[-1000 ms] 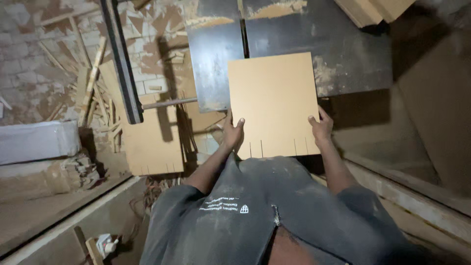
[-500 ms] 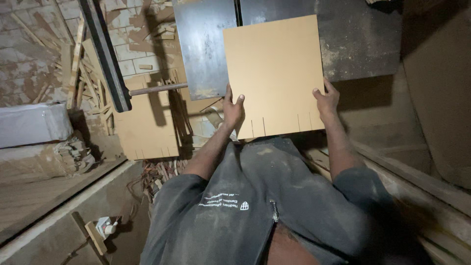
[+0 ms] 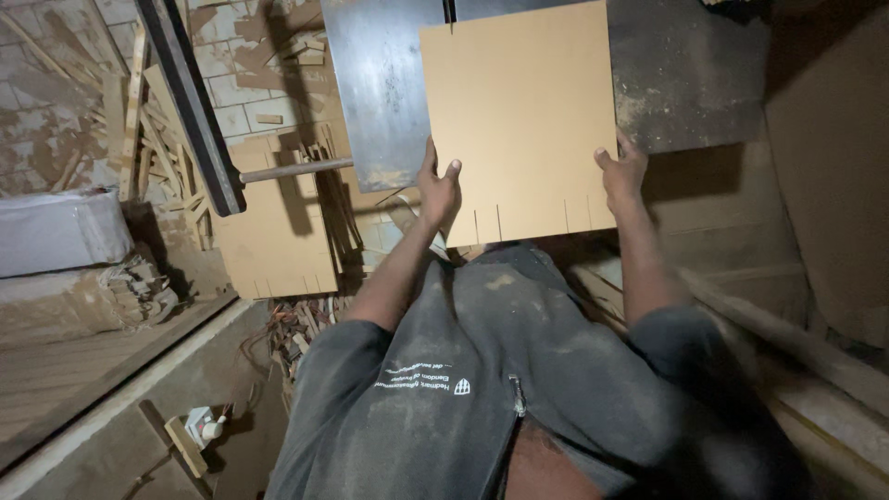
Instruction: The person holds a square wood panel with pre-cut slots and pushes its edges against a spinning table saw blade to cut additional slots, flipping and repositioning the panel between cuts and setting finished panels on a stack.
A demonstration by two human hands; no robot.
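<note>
A square tan board (image 3: pixel 520 111) lies flat on the dark metal saw table (image 3: pixel 380 93), its near edge cut with several short slots. My left hand (image 3: pixel 439 190) grips the board's near left corner, thumb on top. My right hand (image 3: pixel 622 172) holds the near right edge. A thin blade slot (image 3: pixel 450 11) in the table shows just beyond the board's far edge. My dusty grey shirt fills the lower middle of the view.
A second slotted tan board (image 3: pixel 278 231) leans below the table at left, beside a black rail (image 3: pixel 190 102) and a round bar (image 3: pixel 296 169). Wood offcuts litter the brick floor (image 3: pixel 93 111). A large brown panel (image 3: pixel 833 167) stands at right.
Both hands have pushed the board farther away across the table toward the blade slot. The view has tilted down and closer.
</note>
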